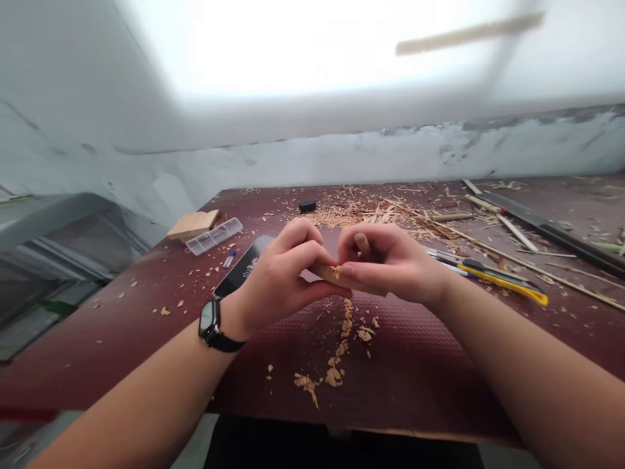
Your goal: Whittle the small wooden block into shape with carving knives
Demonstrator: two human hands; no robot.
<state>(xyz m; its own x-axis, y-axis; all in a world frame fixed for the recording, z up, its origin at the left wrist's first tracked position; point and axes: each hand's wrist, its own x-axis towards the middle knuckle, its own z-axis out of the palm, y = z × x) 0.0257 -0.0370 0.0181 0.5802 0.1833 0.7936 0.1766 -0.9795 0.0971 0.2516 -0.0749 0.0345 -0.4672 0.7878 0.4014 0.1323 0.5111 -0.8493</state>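
Both hands meet at frame centre, just above the dark red table (146,312); left hand (280,280) and right hand (385,264) w/ fingers curled in and clamped on a small wood piece (332,273), which spans the gap between them, thumbs under, fingertips pressed on top; a stub of pale wood pokes up inside the right fist, can't tell if it's the same piece or a tool handle. Black wristwatch (211,326) on left wrist.

Directly below the hands, a loose trail of wood shavings (336,365) runs toward the near table edge at bottom centre; the edge itself sits close under the forearms, dark gap beneath it.

Behind the left hand, partly hidden: a black box w/ white print (239,273); further upper left a clear plastic case (215,236) beside a tan wood block (193,225), both near the table's left edge, where the surface drops off to a grey shelf. Upper centre: small black object (307,206) next to a big heap of chips and splinters (371,212). Right of the right hand: yellow utility knife (508,283), just beside the wrist; long thin sticks and a dark metal ruler (551,228) farther right, toward the far edge.

Open surface: lower-left quarter of table mostly bare bar a few chips; lower right taken by the right forearm.
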